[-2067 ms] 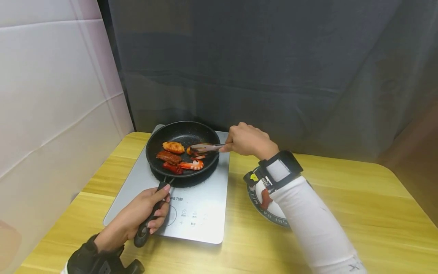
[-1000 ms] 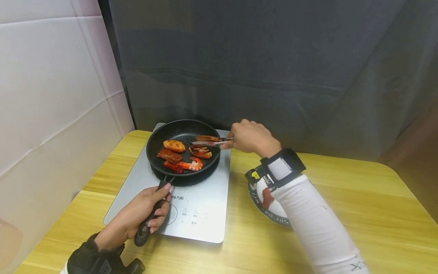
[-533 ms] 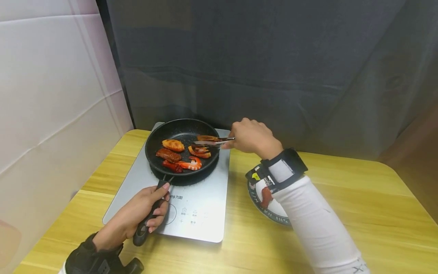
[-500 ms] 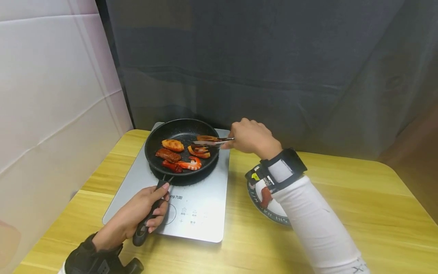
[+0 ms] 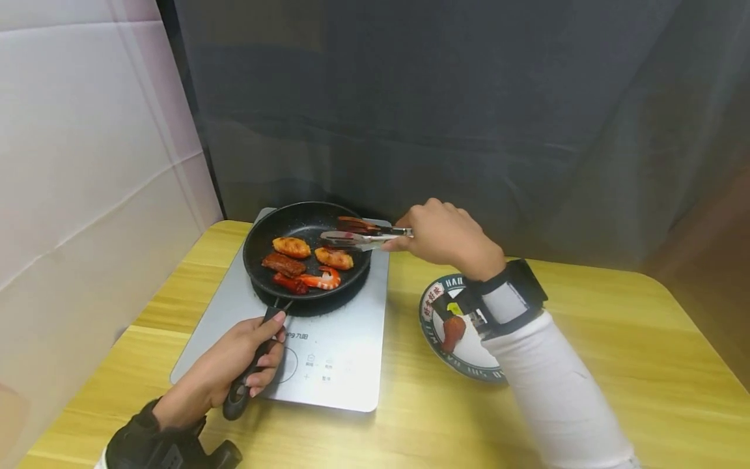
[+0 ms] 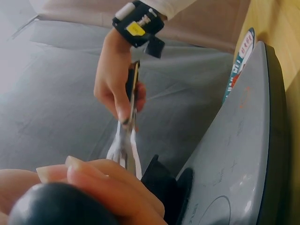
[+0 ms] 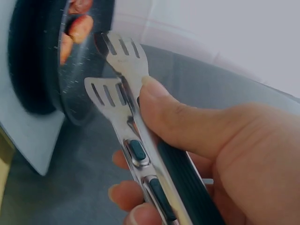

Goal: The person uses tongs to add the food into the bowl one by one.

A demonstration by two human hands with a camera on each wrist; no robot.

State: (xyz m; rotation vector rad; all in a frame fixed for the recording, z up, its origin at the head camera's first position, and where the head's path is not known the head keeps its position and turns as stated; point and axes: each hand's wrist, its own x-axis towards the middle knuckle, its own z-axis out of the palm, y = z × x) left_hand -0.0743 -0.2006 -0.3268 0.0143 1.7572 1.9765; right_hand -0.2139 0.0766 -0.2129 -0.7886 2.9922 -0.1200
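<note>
My left hand (image 5: 237, 361) grips the black handle (image 5: 236, 398) of a frying pan (image 5: 301, 225). The pan sits on a silver induction cooker (image 5: 348, 371). Metal tongs (image 5: 351, 241) are in my right hand (image 5: 448, 238), their tips parted with nothing seen between them, over the pan's right side. In the pan lie one browned chicken wing (image 5: 291, 247), another chicken wing (image 5: 334, 258) near the tongs, a brown meat slab (image 5: 284, 264), a dark red piece (image 5: 290, 283) and a striped shrimp (image 5: 322, 279). In the right wrist view, thumb and fingers hold the tongs (image 7: 140, 93) along their green-gripped arms.
To the right of the cooker, a round plate (image 5: 430, 339) with a lettered rim carries a drumstick (image 5: 453, 333); my right wrist partly covers it. A dark curtain (image 5: 439, 98) stands behind the wooden table (image 5: 615, 345), a pale wall (image 5: 99, 163) on the left.
The tongs first bore down on the right-hand wing, then rose off it; it now lies in fuller view. My right hand has shifted right and slightly up. My left hand keeps its grip.
</note>
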